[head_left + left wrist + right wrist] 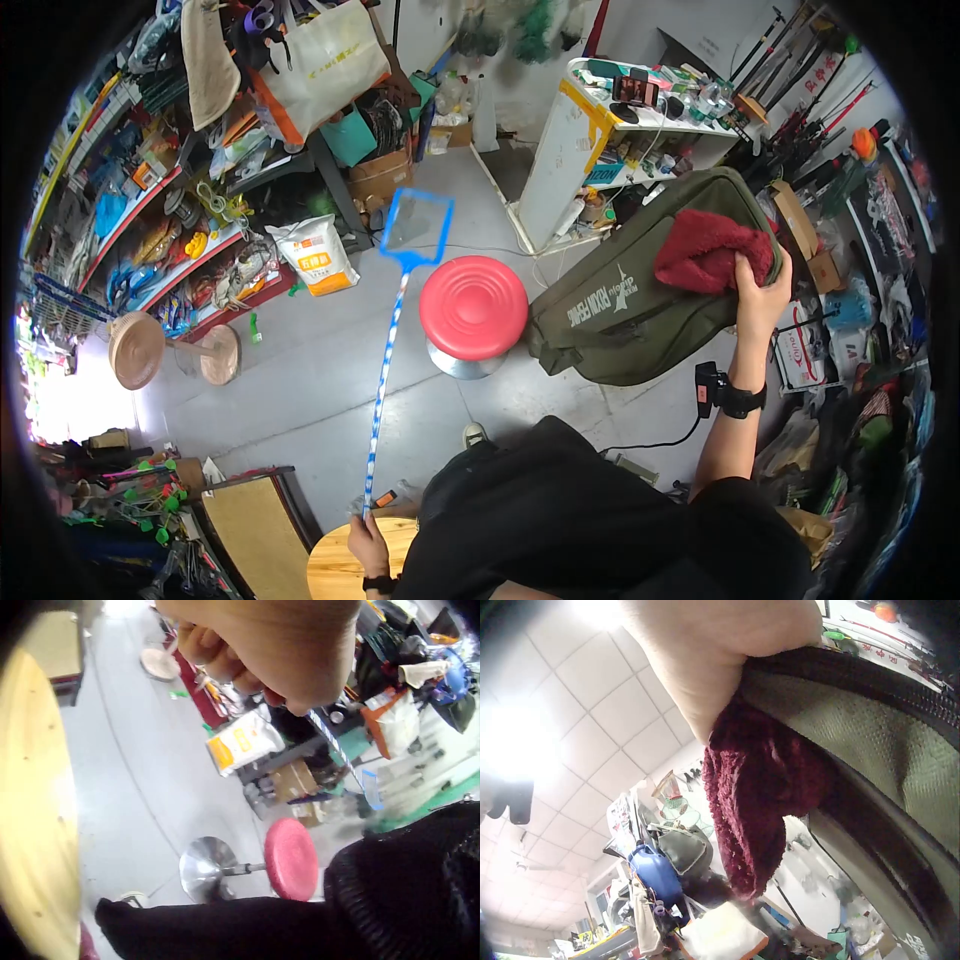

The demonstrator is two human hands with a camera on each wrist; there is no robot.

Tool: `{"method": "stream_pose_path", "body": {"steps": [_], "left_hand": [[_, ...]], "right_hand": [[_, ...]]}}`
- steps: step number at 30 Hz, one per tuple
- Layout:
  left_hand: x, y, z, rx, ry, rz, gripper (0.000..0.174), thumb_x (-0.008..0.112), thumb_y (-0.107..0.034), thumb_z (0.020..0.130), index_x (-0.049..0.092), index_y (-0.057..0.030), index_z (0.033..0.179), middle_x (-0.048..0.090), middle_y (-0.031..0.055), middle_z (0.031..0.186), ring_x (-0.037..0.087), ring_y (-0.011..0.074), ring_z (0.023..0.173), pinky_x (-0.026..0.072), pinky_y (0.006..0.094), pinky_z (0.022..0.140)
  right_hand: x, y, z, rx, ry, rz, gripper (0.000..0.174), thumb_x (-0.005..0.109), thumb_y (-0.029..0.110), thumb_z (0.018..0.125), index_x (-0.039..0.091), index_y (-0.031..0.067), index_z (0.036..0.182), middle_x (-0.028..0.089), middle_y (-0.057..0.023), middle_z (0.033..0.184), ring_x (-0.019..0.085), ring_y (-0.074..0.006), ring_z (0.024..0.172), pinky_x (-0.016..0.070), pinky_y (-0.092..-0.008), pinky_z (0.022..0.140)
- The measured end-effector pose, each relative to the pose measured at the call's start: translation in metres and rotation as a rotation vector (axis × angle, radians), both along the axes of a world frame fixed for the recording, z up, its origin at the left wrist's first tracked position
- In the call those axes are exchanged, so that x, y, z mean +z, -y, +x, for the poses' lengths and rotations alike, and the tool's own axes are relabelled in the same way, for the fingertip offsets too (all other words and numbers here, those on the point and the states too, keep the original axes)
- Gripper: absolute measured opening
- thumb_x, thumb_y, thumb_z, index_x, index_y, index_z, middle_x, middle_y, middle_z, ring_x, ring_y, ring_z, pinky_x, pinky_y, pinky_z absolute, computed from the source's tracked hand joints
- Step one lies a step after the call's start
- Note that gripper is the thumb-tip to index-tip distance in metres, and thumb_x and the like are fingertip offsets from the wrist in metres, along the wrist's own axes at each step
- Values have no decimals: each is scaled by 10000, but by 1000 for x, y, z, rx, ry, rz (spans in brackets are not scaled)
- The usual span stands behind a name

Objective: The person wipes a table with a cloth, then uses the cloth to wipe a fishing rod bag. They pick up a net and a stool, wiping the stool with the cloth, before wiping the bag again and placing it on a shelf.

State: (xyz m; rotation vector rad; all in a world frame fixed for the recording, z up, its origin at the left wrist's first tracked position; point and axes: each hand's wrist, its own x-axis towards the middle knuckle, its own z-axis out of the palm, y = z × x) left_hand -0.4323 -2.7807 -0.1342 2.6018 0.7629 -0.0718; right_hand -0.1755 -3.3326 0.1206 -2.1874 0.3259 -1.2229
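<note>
My left hand [368, 545] grips the lower end of a fly swatter [381, 385] with a blue-and-white striped handle. Its square blue-framed head [417, 225] points away over the floor. In the left wrist view the curled fingers [225, 664] show, with the striped handle running out beyond them. At the right, my right hand [762, 300] holds a dark red fluffy cloth [705, 252] against a long olive-green fishing bag [640, 320]. Seen from the right wrist, the cloth [754, 802] hangs bunched beneath the hand, beside the bag's zipped edge. Some right fingertips are hidden.
A red round stool [473, 305] with a metal base stands ahead, left of the bag. Near my left hand is a round wooden tabletop [335, 565]. Crowded shelves [150, 235] line the left, and a cluttered white cabinet [570, 150] stands beyond the bag.
</note>
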Motion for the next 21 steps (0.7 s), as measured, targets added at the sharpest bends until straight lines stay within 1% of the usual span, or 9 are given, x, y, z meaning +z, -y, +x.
{"method": "stream_pose_path", "body": {"steps": [2,4,8,12,13,16,18,19,21], "left_hand": [[3,2,38,-77,122,-149,260,529,-225,922,466,-26,767,515,180,609,499,375,543,387,421,505],[1,2,80,-134,127,-112,239,525,-223,925,487,-26,794,518,180,613,497,375,540,390,412,499],[18,29,193,-291,426,-152,177,541,-198,916,527,-29,864,529,176,634,505,369,544,393,406,494],[39,75,291,-413,586,-145,123,529,-155,919,526,-32,916,551,168,664,539,339,571,404,400,508],[37,87,312,-423,597,-145,123,529,-155,919,526,-32,916,551,168,664,539,339,571,404,400,508],[30,114,378,-470,714,-111,108,526,-123,916,519,-22,955,573,166,709,557,336,601,419,392,529],[21,129,433,-498,877,-55,120,527,-105,912,516,-6,979,585,168,761,571,336,654,438,387,572],[15,133,455,-494,831,-97,137,528,-106,912,511,5,991,589,171,802,575,341,694,446,389,606],[17,148,498,-511,819,-118,146,528,-101,910,514,6,1009,594,171,816,582,338,711,454,386,630]], "right_hand": [[-1,1,-4,-23,-9,22,417,715,95,729,546,-19,1093,619,-79,968,576,-138,891,449,-272,837],[-3,5,-8,-42,-19,46,420,716,96,727,547,-20,1095,616,-81,975,573,-141,899,445,-273,845],[-14,40,-14,-93,-19,6,429,721,104,747,536,-29,1111,598,-84,1015,557,-152,927,429,-279,872],[-23,80,-28,-166,-55,39,422,712,107,765,537,-25,1125,587,-95,1046,552,-159,953,417,-276,888],[-27,92,-36,-213,-56,3,413,703,112,774,540,-26,1127,588,-95,1040,555,-164,951,416,-282,890],[-36,115,-40,-157,-10,161,430,688,83,773,524,-27,1154,584,-94,1053,560,-167,960,416,-287,900],[-37,128,-40,-228,-27,128,433,680,69,772,520,-25,1162,581,-93,1058,558,-168,965,415,-288,903],[-42,133,-39,-265,-54,99,437,673,55,771,515,-24,1170,578,-91,1062,557,-169,971,414,-289,906],[-55,146,-48,-338,-55,99,441,655,53,780,506,-22,1188,574,-99,1082,547,-173,994,408,-301,918]]}}
